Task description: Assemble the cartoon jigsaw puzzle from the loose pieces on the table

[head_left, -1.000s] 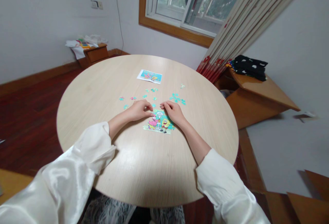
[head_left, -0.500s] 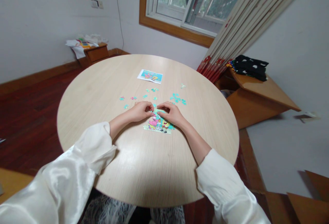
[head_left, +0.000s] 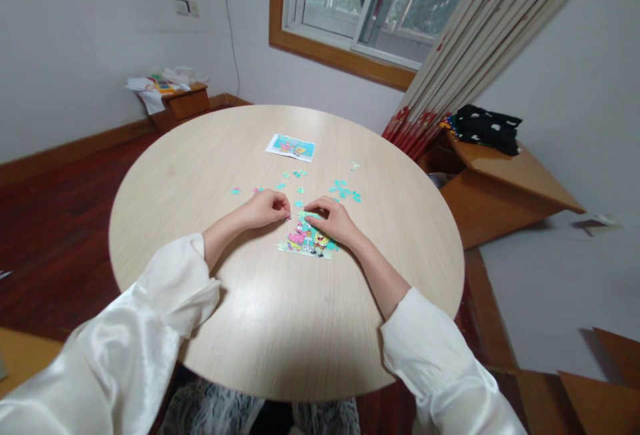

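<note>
A partly joined jigsaw puzzle [head_left: 306, 246] with pink and yellow cartoon figures lies flat on the table in front of me. My left hand [head_left: 266, 210] is just left of its upper edge, thumb and fingers pinching a small puzzle piece [head_left: 287, 218] that is mostly hidden. My right hand [head_left: 334, 220] rests over the puzzle's upper right part, its thumb and index finger apart and touching the joined pieces. Beyond the hands lie several loose pieces, among them a teal group [head_left: 345, 190] on the right and a pink-and-teal piece [head_left: 236, 190] on the left.
A printed reference picture [head_left: 291, 147] lies farther back on the round wooden table [head_left: 270, 328]. Behind the table on the right, a wooden cabinet [head_left: 505, 188] carries folded black cloth [head_left: 487, 128]. A small stand [head_left: 187, 103] with papers is at the far left.
My left hand has moved left, away from the puzzle's upper edge, with a small piece in its fingers. My right hand has stayed almost still on the puzzle.
</note>
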